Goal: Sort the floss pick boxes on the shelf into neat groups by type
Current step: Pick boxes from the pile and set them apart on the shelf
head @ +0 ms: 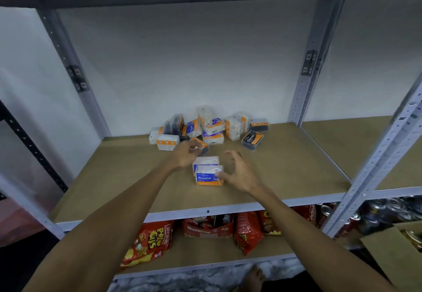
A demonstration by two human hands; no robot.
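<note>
Floss boxes (pixel 209 129) mostly lie in a mixed heap at centre frame, at the back of the shelf (pixel 285 173): blue Round, dark Charcoal and orange-and-white ones, tipped every way. Just below the heap, two Round boxes (pixel 207 173) stand upright, one behind the other, labels toward the camera, long axes running left-right. That looks like the first group only; most sorting remains. The left hand (pixel 186 154) pinches a dark box (pixel 202 146) at the heap's edge. The right hand (pixel 237 173) is spread, thumb touching the front Round box.
</note>
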